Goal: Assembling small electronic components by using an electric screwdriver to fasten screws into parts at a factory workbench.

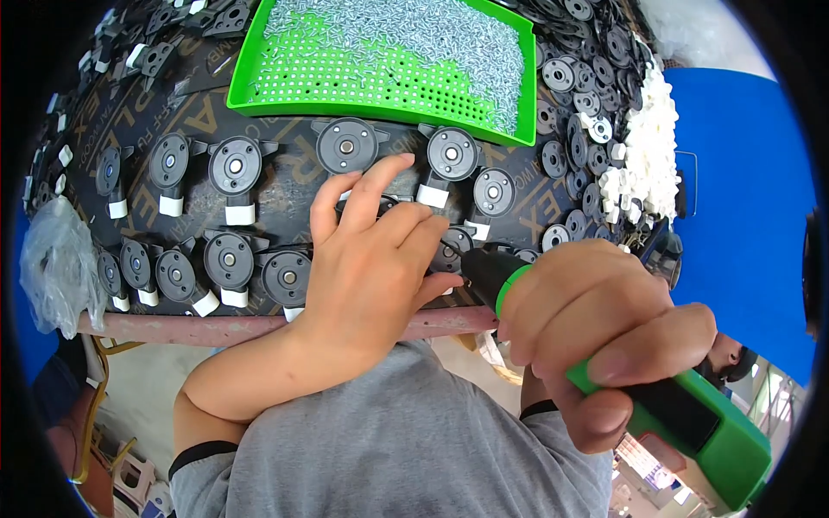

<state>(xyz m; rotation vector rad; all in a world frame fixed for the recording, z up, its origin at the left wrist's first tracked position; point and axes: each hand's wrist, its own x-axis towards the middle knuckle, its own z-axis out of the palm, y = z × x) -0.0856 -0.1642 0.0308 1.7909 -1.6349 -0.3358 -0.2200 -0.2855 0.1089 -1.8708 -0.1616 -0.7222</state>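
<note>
My right hand (596, 319) is wrapped around a green and black power screwdriver (691, 414). The tool's thin bit points left, down at a black round plastic part (451, 249) near the table's front edge. Around that part lie the thumb and index finger of my left hand (367, 268), gripping its rim. The other fingers stretch forward over the table, the farthest tip close to another black round part (347, 147). Part of a black piece shows beneath the left hand, mostly hidden. Similar parts with metal centres and white end blocks, such as one (235, 166), stand in two rows.
A green perforated tray (384, 110) full of small silver screws sits at the back. Black discs (596, 95) and white blocks (643, 147) are heaped on the right. Black pieces (160, 56) lie back left, above a clear plastic bag (60, 263). Another person (730, 358) is partly visible at right.
</note>
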